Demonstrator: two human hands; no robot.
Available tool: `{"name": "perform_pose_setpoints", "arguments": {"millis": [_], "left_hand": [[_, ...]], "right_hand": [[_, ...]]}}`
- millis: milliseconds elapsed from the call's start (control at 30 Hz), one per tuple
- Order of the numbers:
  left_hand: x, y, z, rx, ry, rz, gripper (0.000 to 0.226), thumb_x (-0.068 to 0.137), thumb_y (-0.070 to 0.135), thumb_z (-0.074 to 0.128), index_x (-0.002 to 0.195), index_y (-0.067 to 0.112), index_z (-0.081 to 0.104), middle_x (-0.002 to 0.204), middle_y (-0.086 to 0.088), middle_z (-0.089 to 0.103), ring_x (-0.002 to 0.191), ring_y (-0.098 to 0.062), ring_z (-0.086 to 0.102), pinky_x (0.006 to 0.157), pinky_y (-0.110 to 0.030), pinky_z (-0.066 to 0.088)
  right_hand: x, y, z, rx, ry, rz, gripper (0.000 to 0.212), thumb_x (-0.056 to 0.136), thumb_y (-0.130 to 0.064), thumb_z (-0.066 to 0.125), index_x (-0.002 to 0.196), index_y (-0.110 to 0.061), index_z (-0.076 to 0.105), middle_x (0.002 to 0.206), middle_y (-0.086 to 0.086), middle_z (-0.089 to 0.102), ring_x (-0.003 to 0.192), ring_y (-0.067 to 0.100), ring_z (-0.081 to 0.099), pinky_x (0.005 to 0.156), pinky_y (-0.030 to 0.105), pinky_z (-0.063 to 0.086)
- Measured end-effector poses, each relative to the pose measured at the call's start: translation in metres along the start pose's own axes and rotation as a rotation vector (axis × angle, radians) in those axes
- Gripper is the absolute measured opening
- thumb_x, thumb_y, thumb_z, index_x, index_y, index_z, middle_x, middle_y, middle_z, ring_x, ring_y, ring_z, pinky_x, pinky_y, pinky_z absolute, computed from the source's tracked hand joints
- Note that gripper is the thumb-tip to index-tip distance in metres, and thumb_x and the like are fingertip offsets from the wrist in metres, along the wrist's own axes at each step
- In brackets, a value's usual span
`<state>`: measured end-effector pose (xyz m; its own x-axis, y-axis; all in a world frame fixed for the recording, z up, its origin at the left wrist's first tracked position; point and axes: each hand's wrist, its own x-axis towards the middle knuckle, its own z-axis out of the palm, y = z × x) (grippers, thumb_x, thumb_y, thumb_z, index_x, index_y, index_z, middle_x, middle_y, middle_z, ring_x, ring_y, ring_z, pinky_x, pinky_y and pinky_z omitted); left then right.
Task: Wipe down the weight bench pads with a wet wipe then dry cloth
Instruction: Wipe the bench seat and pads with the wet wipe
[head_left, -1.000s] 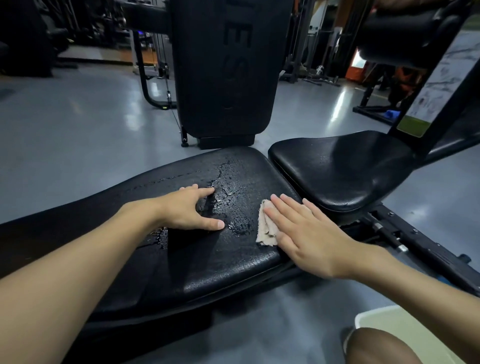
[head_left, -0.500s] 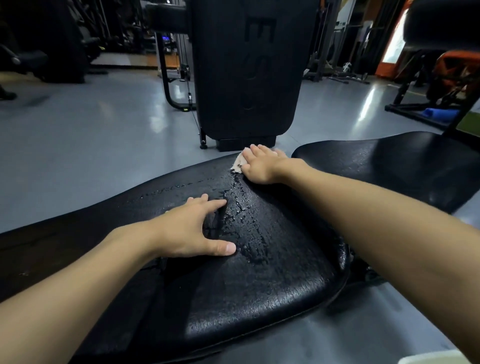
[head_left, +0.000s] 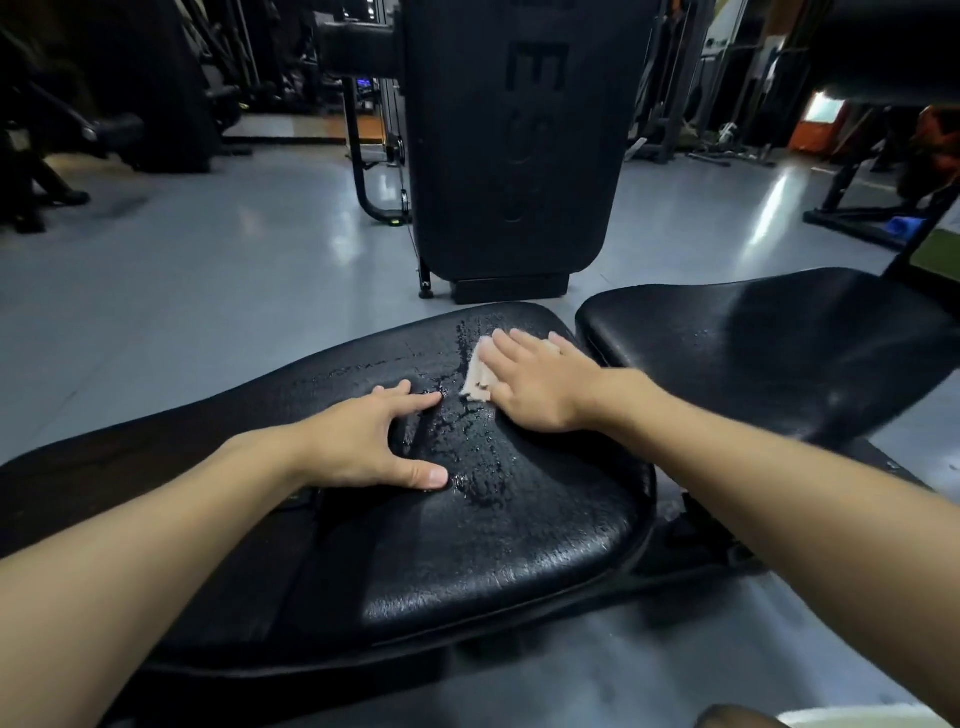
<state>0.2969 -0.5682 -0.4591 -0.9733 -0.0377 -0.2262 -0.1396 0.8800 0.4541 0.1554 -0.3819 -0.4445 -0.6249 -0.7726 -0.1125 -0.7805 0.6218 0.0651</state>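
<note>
I see the right hand (head_left: 535, 384) flat, fingers straight, pressing a small pale cloth (head_left: 475, 382) onto the wet bench pad (head_left: 493, 545). The cloth peeks out at the hand's 9 o'clock. The left hand (head_left: 369, 441) rests spread open at 8 o'clock.

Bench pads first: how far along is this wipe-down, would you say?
Partly done. Wet beads streak the middle of the long pad, so wiping has begun there. Now the right hand presses the wipe flat near its far edge, while the left hand braces on the pad. Left to do: the pad's dull left stretch, probably the seat pad, then all the drying.
</note>
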Motion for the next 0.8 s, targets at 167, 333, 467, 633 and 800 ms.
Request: {"name": "perform_pose_setpoints", "arguments": {"millis": [167, 333, 467, 633, 800], "left_hand": [[-0.007, 0.007, 0.0, -0.001, 0.012, -0.014, 0.136, 0.03, 0.1, 0.052, 0.151, 0.046, 0.019, 0.164, 0.002, 0.004, 0.15, -0.019, -0.001, 0.12, -0.036, 0.004], [-0.02, 0.018, 0.011, -0.03, 0.106, -0.048, 0.108, 0.061, 0.08, 0.067, 0.151, 0.034, 0.028, 0.162, -0.001, 0.02, 0.149, -0.019, 0.017, 0.121, -0.043, 0.017], [-0.045, 0.063, 0.032, -0.156, 0.45, 0.179, 0.049, 0.096, 0.027, 0.055, 0.143, 0.023, 0.044, 0.149, 0.008, 0.042, 0.134, -0.006, 0.04, 0.113, -0.025, 0.029], [-0.046, 0.123, 0.066, -0.03, 0.479, 0.316, 0.046, 0.103, 0.035, 0.035, 0.145, 0.018, 0.041, 0.153, 0.005, 0.036, 0.136, -0.012, 0.038, 0.113, -0.027, 0.027], [-0.053, 0.114, 0.097, 0.304, 0.399, 0.281, 0.073, 0.093, 0.047, -0.002, 0.157, 0.015, 0.013, 0.164, -0.004, 0.014, 0.15, -0.016, 0.012, 0.12, -0.029, 0.002]], "right_hand": [[-0.098, -0.026, 0.011, -0.024, 0.041, -0.064, 0.067, 0.095, -0.045, 0.008, 0.158, -0.023, 0.0, 0.166, -0.002, -0.005, 0.152, 0.015, -0.006, 0.123, 0.045, -0.002], [-0.156, -0.042, 0.025, -0.011, 0.113, -0.121, 0.08, 0.082, -0.047, -0.005, 0.158, -0.025, 0.003, 0.166, -0.004, -0.001, 0.152, 0.014, -0.003, 0.12, 0.041, -0.005], [-0.155, -0.033, 0.019, 0.484, 0.186, -0.118, 0.061, 0.1, -0.035, 0.036, 0.157, -0.031, 0.014, 0.165, -0.011, 0.006, 0.149, -0.001, 0.003, 0.123, 0.033, 0.002], [-0.117, 0.01, 0.0, 0.84, 0.444, 0.171, 0.055, 0.094, 0.001, 0.04, 0.143, -0.022, 0.049, 0.143, -0.002, 0.054, 0.127, 0.009, 0.051, 0.113, 0.03, 0.036], [-0.092, 0.019, 0.005, 0.577, 0.336, 0.137, 0.044, 0.098, -0.004, 0.044, 0.14, -0.014, 0.054, 0.149, 0.0, 0.048, 0.139, 0.015, 0.041, 0.108, 0.015, 0.023]]}}
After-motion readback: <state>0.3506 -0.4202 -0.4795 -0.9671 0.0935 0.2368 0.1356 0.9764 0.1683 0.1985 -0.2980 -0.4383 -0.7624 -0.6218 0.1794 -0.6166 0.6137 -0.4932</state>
